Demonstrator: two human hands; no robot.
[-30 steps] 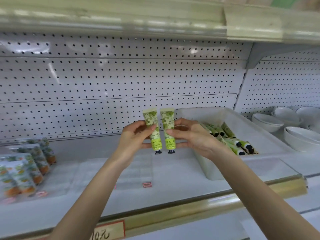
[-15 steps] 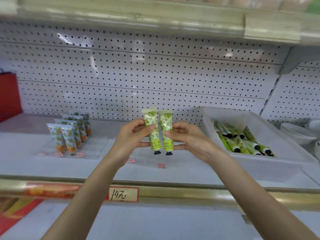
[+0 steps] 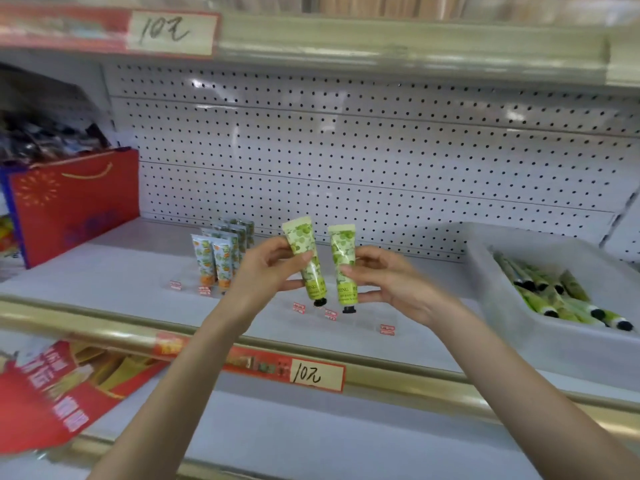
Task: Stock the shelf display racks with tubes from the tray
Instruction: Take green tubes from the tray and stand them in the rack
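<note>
now left hand [image 3: 268, 268] pinching one green tube [image 3: 304, 261], right hand [image 3: 384, 278] pinching another [image 3: 343, 265], bare shelf [image 3: 104, 271] below

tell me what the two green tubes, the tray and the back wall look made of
The left green tube and right green tube look like soft plastic laminate, glossy, with flat crimped tops. The tray: whitish, slightly translucent plastic, matte, with rounded moulded rim. The back wall: probably white-painted sheet metal, rows of punched holes.
</note>
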